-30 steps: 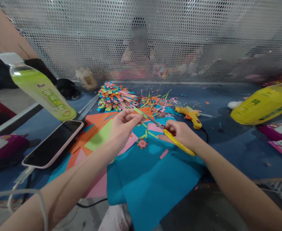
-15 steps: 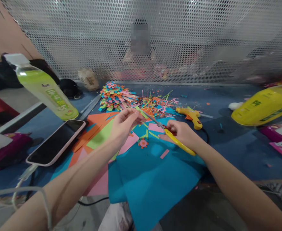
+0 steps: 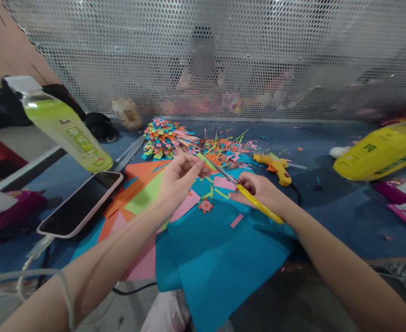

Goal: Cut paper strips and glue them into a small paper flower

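Observation:
My left hand (image 3: pixel 184 174) pinches a narrow light-green paper strip (image 3: pixel 205 161) over the table. Yellow-handled scissors (image 3: pixel 258 205) are gripped in my right hand (image 3: pixel 258 188), their blades reaching left along the strip; whether the blades are parted is too small to tell. Below both hands lies a large blue paper sheet (image 3: pixel 220 258). On it rest a small round pink-and-orange paper flower (image 3: pixel 205 205), a loose pink strip (image 3: pixel 236 221) and a few thin green strips (image 3: pixel 221 193). Orange, green and pink sheets (image 3: pixel 144 196) overlap under my left forearm.
Behind my hands stand a multicoloured paper-strip cone (image 3: pixel 164 140) and a heap of paper scraps (image 3: pixel 227 150). A yellow glue gun (image 3: pixel 275 167) lies to the right. A phone (image 3: pixel 81 205) and green bottle (image 3: pixel 62 127) are left, a yellow bottle (image 3: pixel 379 150) far right.
Both hands stay nearly in place, with the scissors and green strip shifting only slightly. The things on the table look the same.

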The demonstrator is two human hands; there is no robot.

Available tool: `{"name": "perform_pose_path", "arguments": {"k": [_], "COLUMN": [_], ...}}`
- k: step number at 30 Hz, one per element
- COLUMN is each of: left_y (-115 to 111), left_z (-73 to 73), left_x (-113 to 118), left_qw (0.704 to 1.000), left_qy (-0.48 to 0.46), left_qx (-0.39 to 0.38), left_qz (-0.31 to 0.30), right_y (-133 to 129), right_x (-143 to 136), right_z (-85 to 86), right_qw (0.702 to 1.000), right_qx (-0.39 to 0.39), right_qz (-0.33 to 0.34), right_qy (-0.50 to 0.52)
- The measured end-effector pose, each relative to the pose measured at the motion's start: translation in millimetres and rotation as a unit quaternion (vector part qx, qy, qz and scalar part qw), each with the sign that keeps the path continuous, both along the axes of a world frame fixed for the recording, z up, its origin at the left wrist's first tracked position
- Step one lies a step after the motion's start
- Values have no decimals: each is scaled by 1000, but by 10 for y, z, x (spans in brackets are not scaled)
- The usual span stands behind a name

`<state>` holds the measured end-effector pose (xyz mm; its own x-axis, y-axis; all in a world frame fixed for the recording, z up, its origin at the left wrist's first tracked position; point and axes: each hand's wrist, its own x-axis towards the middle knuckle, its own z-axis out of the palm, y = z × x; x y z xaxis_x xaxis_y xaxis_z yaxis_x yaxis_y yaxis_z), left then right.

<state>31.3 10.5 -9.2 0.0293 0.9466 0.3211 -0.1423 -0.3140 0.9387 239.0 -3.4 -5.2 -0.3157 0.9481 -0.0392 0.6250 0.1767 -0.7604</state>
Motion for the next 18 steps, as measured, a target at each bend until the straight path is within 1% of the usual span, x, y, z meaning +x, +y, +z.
{"name": "perform_pose_path", "arguments": {"k": [7,18], "left_y": [-14,-9], "left_z": [1,-11], "left_x": [15,14], "left_qw": [1000,999], "left_qy": [17,32], "left_qx": [17,10], "left_qz": [-2,1], "right_y": [-7,-6], "right_x": [-7,-24], "right_z": [-2,-14], "right_qw": [1000,1000], "right_qx": [-4,-4], "right_qz": [-1,-13], "right_qy": [10,4]}}
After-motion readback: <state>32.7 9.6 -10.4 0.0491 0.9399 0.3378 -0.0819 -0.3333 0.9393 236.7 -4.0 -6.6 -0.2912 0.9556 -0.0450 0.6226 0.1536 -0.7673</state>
